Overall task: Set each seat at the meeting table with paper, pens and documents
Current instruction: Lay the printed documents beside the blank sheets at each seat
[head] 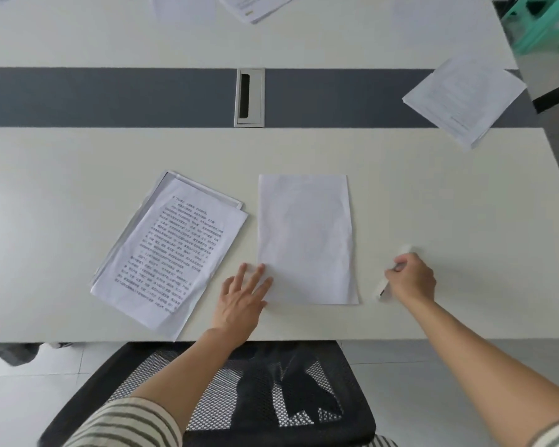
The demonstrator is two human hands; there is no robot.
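Table [449, 204] white w/ grey centre strip [110, 96], mesh chair [255, 398] at near edge.

i am looking down on a long white table [78, 175] that is filling most of my view. a dark grey strip [110, 96] is running across its middle, with a silver cable hatch [249, 97] sitting in it and showing a dark slot. a black mesh chair [271, 382] is standing at the near edge. pale floor tiles [29, 398] are showing beside it, soft light is glancing off the tabletop at the left, and a green plastic stool [542, 24] is peeking in at the far right corner.
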